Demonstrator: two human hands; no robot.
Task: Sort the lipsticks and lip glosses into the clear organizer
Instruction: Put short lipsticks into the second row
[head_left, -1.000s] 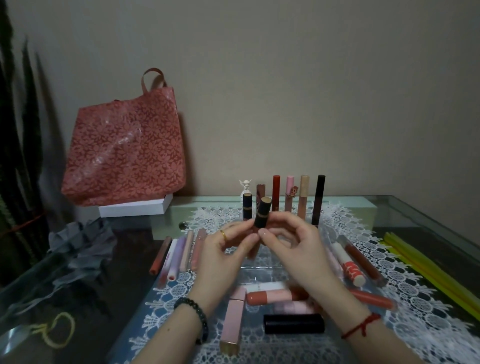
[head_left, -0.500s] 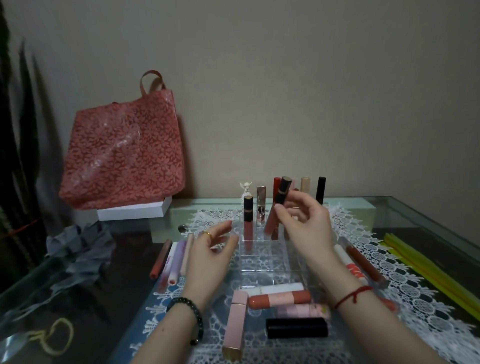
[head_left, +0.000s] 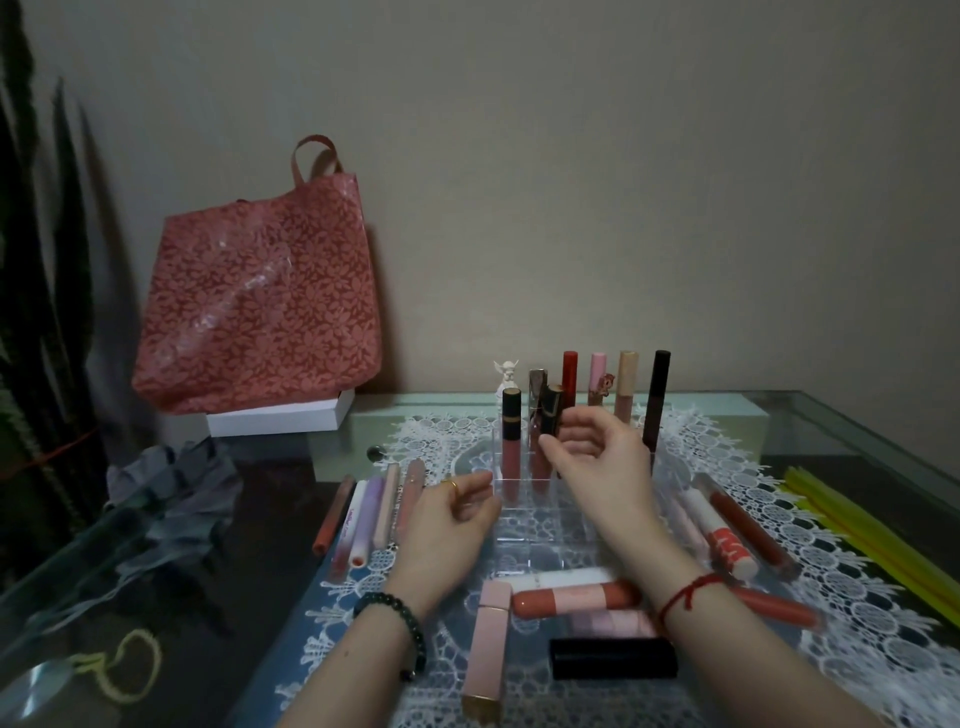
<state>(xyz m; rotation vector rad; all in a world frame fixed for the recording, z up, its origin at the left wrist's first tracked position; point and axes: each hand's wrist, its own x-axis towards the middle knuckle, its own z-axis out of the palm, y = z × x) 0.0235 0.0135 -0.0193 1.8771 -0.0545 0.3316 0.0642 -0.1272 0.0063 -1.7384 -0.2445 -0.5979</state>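
ok so my right hand (head_left: 597, 457) is pinching the black-capped lip gloss (head_left: 550, 410), tilted in a back slot of the clear organizer (head_left: 545, 535) next to the upright glosses (head_left: 511, 441), while my left hand (head_left: 452, 519) hangs loose and empty just beside its left edge.

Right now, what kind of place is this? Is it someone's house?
Probably a room at home: a glass table with a lace cloth, a red flowered tote bag against the wall, and a right hand holding a black lipstick at a clear organizer.
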